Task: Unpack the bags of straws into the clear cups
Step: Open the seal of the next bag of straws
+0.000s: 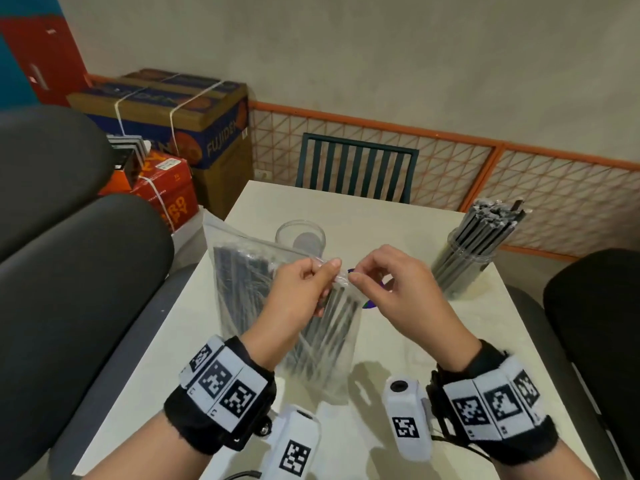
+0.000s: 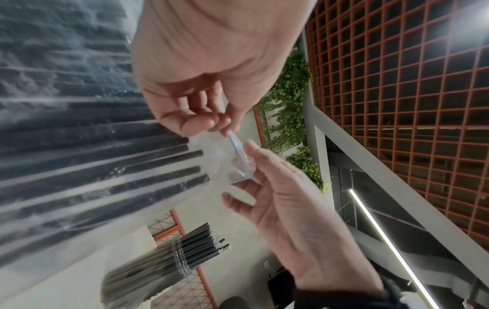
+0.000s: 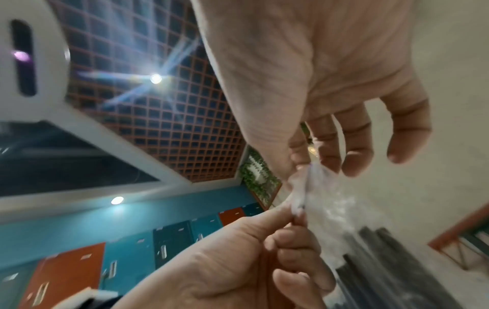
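A clear plastic bag of black straws (image 1: pixel 294 306) hangs upright over the table, its bottom near the tabletop. My left hand (image 1: pixel 330 266) pinches the bag's top corner between thumb and forefinger. My right hand (image 1: pixel 353 277) pinches the same corner just beside it, the other fingers loosely spread. In the left wrist view the left hand (image 2: pixel 225 127) and right hand (image 2: pixel 248 165) meet on the crumpled corner, with the bag (image 2: pixel 79 135) at left. The right wrist view shows the right hand (image 3: pixel 304 165) and left hand (image 3: pixel 296 213) on the plastic (image 3: pixel 330 198). An empty clear cup (image 1: pixel 300 237) stands behind the bag.
A second clear cup packed with black straws (image 1: pixel 474 251) stands at the table's right side (image 2: pixel 158 261). Dark chair backs flank the white table (image 1: pixel 398 341) at left and right, another chair (image 1: pixel 356 168) is at its far edge. Cardboard boxes (image 1: pixel 180 112) are stacked at back left.
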Available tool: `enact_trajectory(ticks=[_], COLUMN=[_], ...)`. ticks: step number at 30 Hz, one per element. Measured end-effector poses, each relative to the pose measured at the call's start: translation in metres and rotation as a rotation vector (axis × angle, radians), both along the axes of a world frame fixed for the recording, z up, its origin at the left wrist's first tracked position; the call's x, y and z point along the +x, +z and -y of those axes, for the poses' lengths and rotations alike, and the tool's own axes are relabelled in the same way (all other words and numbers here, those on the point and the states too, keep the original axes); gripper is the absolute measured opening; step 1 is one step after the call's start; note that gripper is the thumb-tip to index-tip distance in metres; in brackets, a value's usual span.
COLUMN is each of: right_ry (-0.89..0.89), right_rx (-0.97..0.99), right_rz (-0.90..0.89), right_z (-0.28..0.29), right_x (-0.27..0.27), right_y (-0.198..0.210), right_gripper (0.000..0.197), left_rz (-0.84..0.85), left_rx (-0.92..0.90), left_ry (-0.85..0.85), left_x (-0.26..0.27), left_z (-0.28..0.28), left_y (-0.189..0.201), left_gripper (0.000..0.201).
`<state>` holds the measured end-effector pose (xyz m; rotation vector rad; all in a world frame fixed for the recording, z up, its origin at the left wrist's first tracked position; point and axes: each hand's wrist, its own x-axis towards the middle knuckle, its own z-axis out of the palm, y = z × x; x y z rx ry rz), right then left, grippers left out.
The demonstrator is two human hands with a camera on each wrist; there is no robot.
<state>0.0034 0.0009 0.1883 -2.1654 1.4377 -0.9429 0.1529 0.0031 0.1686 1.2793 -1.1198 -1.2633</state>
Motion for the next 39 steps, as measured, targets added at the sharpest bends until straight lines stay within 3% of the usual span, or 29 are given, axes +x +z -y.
enact_trajectory(ticks=[4, 11, 15, 19, 21, 25, 27, 29, 33, 39], right_ry=[-0.04, -0.294, -0.064, 0.055, 0.064, 0.046, 0.028, -0.014, -0.246, 0.04], right_rx=[-0.022, 0.149, 0.303, 0.252, 0.264, 0.49, 0.557, 0.507, 0.227, 0.207], right_rz=[-0.156, -0.115, -0.021, -0.122, -0.061, 0.248, 0.304, 0.254, 0.053, -0.083], right_z=[0.002, 0.02, 0.01, -0.002, 0.002, 0.01, 0.012, 0.014, 0.027, 0.02], right_x=[-0.003, -0.016, -0.02, -0.011, -0.012, -0.019, -0.018, -0.014, -0.014, -0.001], right_y=[0.002, -0.007, 0.005, 0.002, -0.001, -0.004, -0.006, -0.011, -0.015, -0.006], right_gripper=[0.018, 0.019, 0.026, 0.027, 0.027, 0.026, 0.029, 0.031, 0.025, 0.012], left_rz=[-0.008, 0.042, 0.035, 0.032, 0.054, 0.019, 0.018, 0.019, 0.033, 0.072], left_rx=[-0.006, 0.012, 0.001, 0.002, -0.006, 0.023, 0.036, 0.042, 0.047, 0.111], left_ry=[0.021, -0.034, -0.023, -0.018, -0.007, 0.016, 0.019, 0.014, -0.082, -0.174], left_x=[-0.007, -0.013, -0.012, -0.022, -0.023, -0.024, -0.025, -0.024, -0.027, -0.019], left_z=[-0.002, -0.011, -0.013, -0.012, -0.014, -0.016, -0.017, -0.018, -0.028, -0.022], left_y=[-0.006, -0.018, -0.017, -0.014, -0.015, -0.014, -0.016, -0.018, -0.021, -0.016], left_gripper=[0.032, 0.033, 0.029, 0.03, 0.031, 0.034, 0.035, 0.035, 0.036, 0.033])
